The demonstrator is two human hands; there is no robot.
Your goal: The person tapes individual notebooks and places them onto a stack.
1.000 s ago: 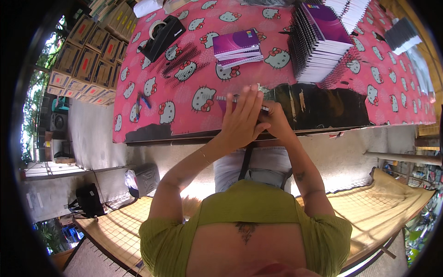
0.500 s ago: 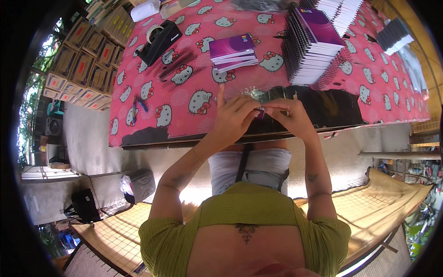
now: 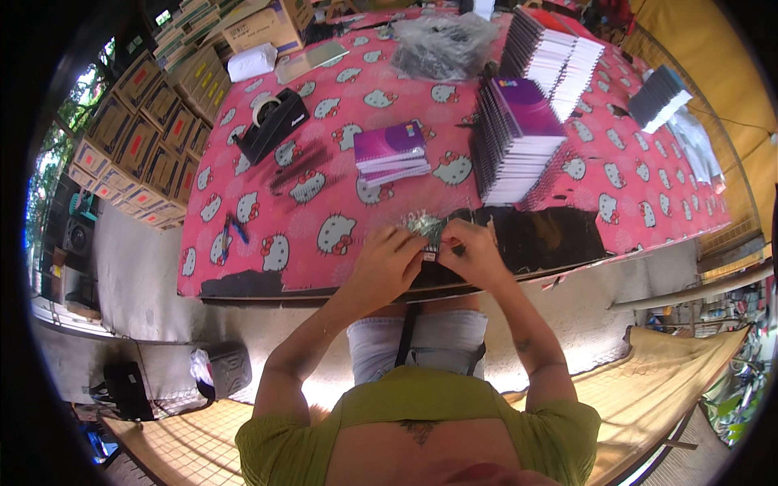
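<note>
Now both hands have drawn back to the near edge of the surface (image 3: 267,243); left hand (image 3: 389,263) and right hand (image 3: 474,253) pinch a small glittery packet (image 3: 425,229) between closed fingers; purple notebooks (image 3: 393,152) lie beyond.

Brown cardboard boxes (image 3: 142,134) with red labels are lying in rows beyond the desk's left edge. An open tan carton (image 3: 259,24) is sitting at the far left corner, and a crinkled clear plastic bag (image 3: 444,44) is lying at the far middle.

four notebook stacks (image 3: 519,138), one tape dispenser (image 3: 271,123)
</note>
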